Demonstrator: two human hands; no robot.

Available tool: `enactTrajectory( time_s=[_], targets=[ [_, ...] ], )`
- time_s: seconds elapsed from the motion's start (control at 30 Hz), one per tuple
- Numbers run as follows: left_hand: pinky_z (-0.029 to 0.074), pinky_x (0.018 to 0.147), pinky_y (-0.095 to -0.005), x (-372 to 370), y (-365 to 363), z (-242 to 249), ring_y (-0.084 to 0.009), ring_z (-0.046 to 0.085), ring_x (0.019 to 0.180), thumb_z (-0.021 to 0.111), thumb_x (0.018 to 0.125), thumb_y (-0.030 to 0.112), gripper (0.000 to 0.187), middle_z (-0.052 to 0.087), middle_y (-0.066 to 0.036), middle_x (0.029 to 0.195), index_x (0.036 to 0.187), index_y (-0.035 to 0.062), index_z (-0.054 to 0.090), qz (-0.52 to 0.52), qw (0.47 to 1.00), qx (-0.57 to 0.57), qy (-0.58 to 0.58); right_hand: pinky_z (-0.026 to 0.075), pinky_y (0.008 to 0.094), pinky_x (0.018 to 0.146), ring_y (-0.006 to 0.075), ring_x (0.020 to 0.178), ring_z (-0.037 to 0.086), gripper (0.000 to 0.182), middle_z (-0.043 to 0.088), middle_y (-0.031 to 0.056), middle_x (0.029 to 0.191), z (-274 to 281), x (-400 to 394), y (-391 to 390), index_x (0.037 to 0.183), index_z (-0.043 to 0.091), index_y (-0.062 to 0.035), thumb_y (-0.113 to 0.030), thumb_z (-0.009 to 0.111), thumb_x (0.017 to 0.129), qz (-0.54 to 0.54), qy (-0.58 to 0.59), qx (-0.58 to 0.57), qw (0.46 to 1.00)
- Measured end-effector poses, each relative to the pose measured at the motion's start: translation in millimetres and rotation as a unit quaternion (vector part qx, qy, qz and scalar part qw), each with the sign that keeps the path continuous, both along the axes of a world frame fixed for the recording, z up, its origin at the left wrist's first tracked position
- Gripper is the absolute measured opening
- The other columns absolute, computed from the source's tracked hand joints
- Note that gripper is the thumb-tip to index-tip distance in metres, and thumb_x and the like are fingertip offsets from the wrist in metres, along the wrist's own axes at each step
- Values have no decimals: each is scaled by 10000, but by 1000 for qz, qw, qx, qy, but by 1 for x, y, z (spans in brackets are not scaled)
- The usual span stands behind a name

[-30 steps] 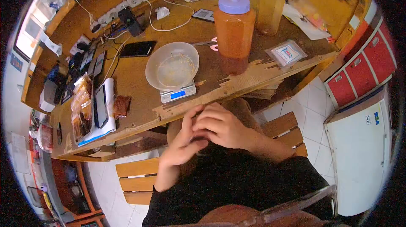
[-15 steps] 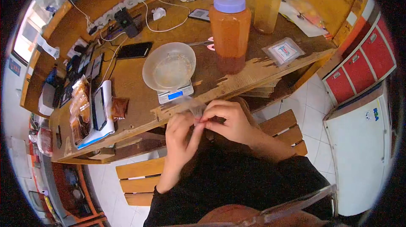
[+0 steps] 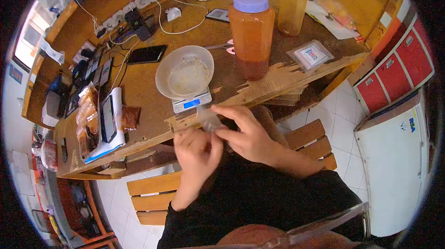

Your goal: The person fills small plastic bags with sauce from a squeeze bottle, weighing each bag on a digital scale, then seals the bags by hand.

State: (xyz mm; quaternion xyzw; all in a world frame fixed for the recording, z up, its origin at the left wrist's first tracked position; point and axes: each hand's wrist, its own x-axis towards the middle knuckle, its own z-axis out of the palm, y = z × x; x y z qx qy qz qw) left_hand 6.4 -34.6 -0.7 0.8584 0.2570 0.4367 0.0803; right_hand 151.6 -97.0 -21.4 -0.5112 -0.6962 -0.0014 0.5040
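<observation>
Just in front of the table edge, a small clear plastic bag (image 3: 210,120) is between my hands, blurred by motion. My left hand (image 3: 197,151) has its fingers curled closed at the bag's lower end. My right hand (image 3: 245,137) holds the bag's other side, its thumb against the plastic and its index finger stretched along the top. Beyond them a digital scale (image 3: 178,106) with a lit blue display carries a translucent round bowl (image 3: 163,79) with small crumbs in it. A squeeze bottle (image 3: 252,38) of orange-red contents and lilac cap stands to the right.
A second squeeze bottle (image 3: 293,10) stands behind. A small clear packet (image 3: 310,55) lies near the right edge. At left are a black phone (image 3: 147,54), bags of brown-red contents (image 3: 88,117) and a small red-brown sachet (image 3: 130,117). A slatted wooden seat (image 3: 150,198) is below.
My hands have moved slightly apart at the bag. The right index finger has lifted and stretched out from its pinch, while the left fingers have curled in more.
</observation>
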Motion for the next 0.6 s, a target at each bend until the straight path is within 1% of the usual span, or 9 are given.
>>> enactTrajectory(
  time_s=[0.07, 0.17, 0.2, 0.3, 0.37, 0.43, 0.47, 0.53, 0.6],
  targets=[
    [393, 717, -390, 0, -1, -1, -259, 566, 725, 690, 652, 114, 171, 585, -98, 749, 758, 48, 573, -112, 991, -38, 67, 373, 419, 961, 352, 1124, 454, 180, 440, 185, 1266, 9, 3, -2, 879, 596, 13, -65, 641, 723, -24, -37, -14, 999],
    [361, 912, -465, 7, -2, 13, -287, 556, 934, 721, 673, 194, 375, 579, -135, 970, 969, 38, 551, -113, 992, 16, 51, 336, 452, 993, 395, 1191, 367, 186, 314, 210, 1368, 14, 13, -5, 826, 600, 22, -95, 661, 693, -22, -44, -54, 997],
    [247, 1033, -524, 7, 3, 14, -298, 500, 1065, 740, 677, 260, 527, 530, -135, 1115, 1087, 42, 492, -108, 987, 28, 118, 332, 464, 992, 390, 1190, 369, 184, 324, 207, 1364, 20, 14, -7, 826, 602, 9, -100, 665, 691, -3, -44, -59, 997],
    [240, 1049, -526, 10, 21, 1, -314, 524, 1007, 745, 671, 249, 517, 555, -119, 1035, 1068, 37, 492, -148, 978, 36, 141, 329, 468, 990, 372, 1183, 380, 205, 366, 194, 1322, 22, 26, -3, 842, 605, -16, -123, 684, 686, -17, -37, -17, 999],
    [333, 989, -470, 10, 24, -4, -268, 546, 950, 757, 672, 252, 534, 557, -119, 956, 1072, 29, 481, -134, 984, 44, 111, 332, 451, 988, 346, 1171, 398, 251, 429, 174, 1249, 21, 41, 11, 874, 605, -44, -157, 715, 679, -79, -21, 86, 993],
    [396, 901, -390, 8, 26, -12, -192, 544, 897, 764, 677, 256, 544, 546, -117, 897, 1069, 15, 474, -186, 951, -247, -28, 338, 438, 978, 332, 1122, 448, 465, 489, 160, 1158, 29, 73, 45, 1013, 563, -33, -211, 782, 643, -282, 66, 253, 923],
    [410, 749, -302, 13, 26, -13, -137, 498, 817, 756, 701, 304, 628, 510, -86, 852, 1148, 27, 412, -218, 916, -323, -96, 350, 436, 965, 332, 1101, 463, 576, 502, 162, 1137, 29, 89, 61, 1066, 525, -16, -243, 810, 620, -278, 123, 241, 922],
    [394, 699, -286, 23, 30, -13, -134, 471, 778, 743, 714, 328, 669, 489, -65, 832, 1189, 44, 366, -279, 874, -363, -163, 362, 434, 952, 332, 1080, 478, 688, 514, 164, 1115, 27, 108, 83, 1120, 487, 1, -275, 838, 597, -270, 180, 230, 917],
    [317, 588, -250, 29, 38, -12, -123, 396, 689, 703, 723, 451, 798, 433, -30, 787, 1275, 97, 248, -359, 807, -412, -225, 381, 433, 929, 321, 1078, 481, 799, 507, 171, 1116, 31, 117, 87, 1152, 463, 17, -340, 863, 560, -64, 318, 61, 944]
  ],
)
